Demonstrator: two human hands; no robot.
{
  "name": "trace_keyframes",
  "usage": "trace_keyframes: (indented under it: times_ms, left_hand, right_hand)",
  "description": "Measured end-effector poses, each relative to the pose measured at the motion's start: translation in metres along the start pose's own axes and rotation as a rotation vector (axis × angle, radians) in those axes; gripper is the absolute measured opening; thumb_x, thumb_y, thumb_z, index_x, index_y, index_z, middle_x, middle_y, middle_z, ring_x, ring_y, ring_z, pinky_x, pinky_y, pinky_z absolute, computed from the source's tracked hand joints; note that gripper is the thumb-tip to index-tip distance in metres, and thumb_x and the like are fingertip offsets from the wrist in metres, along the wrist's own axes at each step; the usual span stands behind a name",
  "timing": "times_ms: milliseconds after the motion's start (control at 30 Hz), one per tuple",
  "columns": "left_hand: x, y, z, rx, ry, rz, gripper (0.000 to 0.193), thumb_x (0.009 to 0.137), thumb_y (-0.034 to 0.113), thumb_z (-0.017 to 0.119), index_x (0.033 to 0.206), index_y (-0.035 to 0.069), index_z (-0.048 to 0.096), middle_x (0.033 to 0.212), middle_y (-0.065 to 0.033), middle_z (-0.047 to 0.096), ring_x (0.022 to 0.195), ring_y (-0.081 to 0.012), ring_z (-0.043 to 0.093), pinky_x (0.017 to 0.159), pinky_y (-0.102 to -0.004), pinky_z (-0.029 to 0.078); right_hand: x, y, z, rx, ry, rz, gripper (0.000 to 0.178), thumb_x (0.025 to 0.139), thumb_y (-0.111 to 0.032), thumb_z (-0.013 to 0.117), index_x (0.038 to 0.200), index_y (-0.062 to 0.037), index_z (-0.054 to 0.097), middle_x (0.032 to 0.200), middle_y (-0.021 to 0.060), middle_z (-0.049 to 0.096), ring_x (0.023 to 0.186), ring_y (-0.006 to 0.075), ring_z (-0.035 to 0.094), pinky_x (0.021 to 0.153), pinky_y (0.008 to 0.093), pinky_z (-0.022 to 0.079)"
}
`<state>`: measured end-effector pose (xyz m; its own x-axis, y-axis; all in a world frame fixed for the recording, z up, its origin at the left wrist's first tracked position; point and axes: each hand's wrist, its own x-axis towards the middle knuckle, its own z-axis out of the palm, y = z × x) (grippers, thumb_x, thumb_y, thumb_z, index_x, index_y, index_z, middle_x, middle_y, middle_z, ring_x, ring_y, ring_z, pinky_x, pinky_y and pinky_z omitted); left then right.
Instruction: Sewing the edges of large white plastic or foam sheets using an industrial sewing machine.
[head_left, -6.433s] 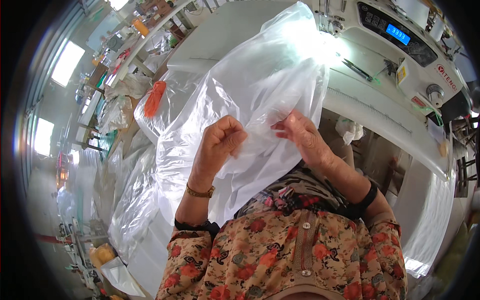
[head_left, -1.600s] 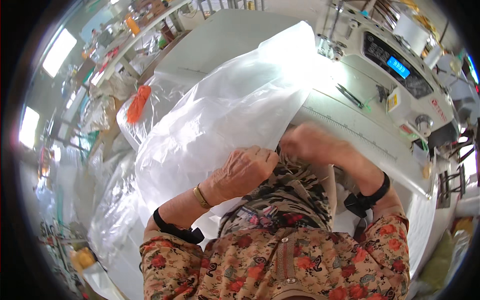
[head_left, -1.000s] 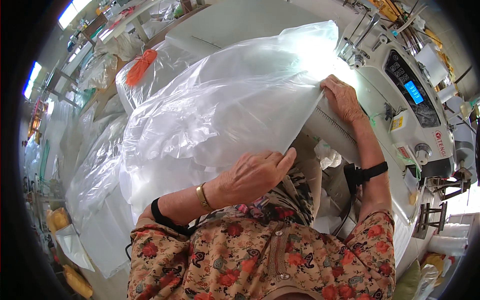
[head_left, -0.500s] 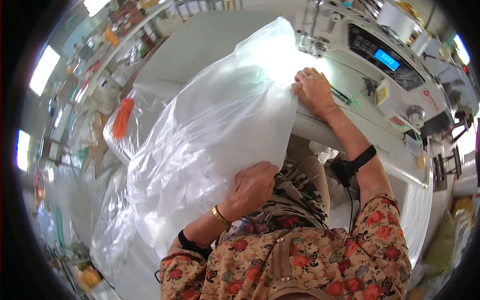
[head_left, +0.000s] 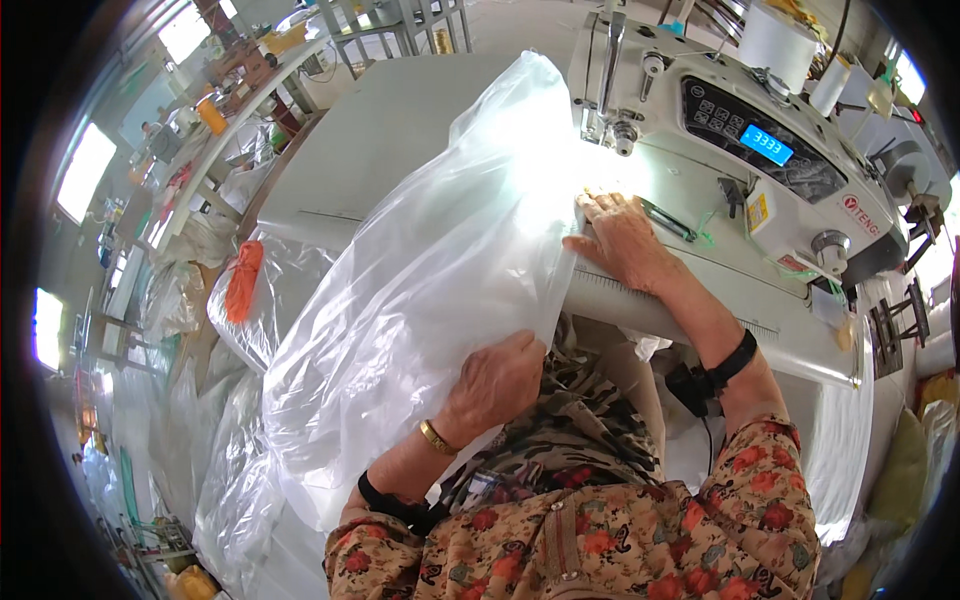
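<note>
White plastic sheet (head_left: 410,260): spread at a slant, upper end over the table (head_left: 390,110), beside the needle end of the sewing machine (head_left: 740,130); lower part draped in loose folds down to the left.

Left hand (head_left: 497,385): placed low, at the right edge of the sheet, just above the camouflage-patterned cloth (head_left: 590,430) over the lap. Fingers curled nearly closed on the sheet edge; fingertips hidden.

Right hand (head_left: 622,240): laid palm down near the needle end, forearm reaching across the front of the table. Fingers extended, thumb spread apart; fingertips at the upper right edge of the sheet. Contact washed out by bright light; cannot tell how much film, if any, lies beneath.

Surroundings: thread snips (head_left: 668,222) on the table, just right of the right hand; blue screen (head_left: 767,145) lit on the machine; large white thread spool (head_left: 778,45) behind; orange string bundle (head_left: 243,280) at left, on clear plastic (head_left: 290,290). Gold bracelet (head_left: 438,437) on the left wrist.
</note>
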<state>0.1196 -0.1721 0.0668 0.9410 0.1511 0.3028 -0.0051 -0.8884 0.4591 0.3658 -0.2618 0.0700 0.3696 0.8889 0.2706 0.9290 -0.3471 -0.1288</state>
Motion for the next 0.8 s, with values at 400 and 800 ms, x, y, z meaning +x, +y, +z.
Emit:
trace_keyframes:
  times_ms: [400, 800]
  left_hand:
    - [0.104, -0.023, 0.008, 0.105, 0.032, 0.129, 0.006, 0.078, 0.005, 0.054, 0.075, 0.001, 0.058, 0.074, -0.0144, 0.059, 0.069, -0.0356, 0.062, 0.062, -0.0452, 0.049]
    - [0.193, -0.036, 0.022, 0.254, 0.095, 0.057, 0.012, 0.071, 0.007, 0.058, 0.068, -0.002, 0.065, 0.067, -0.0244, 0.063, 0.065, -0.0422, 0.063, 0.067, -0.0489, 0.049]
  right_hand:
    - [0.003, 0.004, -0.004, 0.052, -0.101, -0.018, 0.064, 0.097, -0.041, 0.049, 0.138, 0.0073, 0.041, 0.141, 0.0259, 0.044, 0.134, 0.0382, 0.039, 0.110, 0.0535, 0.026]
    - [0.006, 0.000, -0.011, 0.151, -0.081, 0.102, 0.033, 0.089, -0.009, 0.052, 0.120, 0.0006, 0.055, 0.111, 0.0198, 0.059, 0.112, 0.0370, 0.051, 0.098, 0.0480, 0.035]
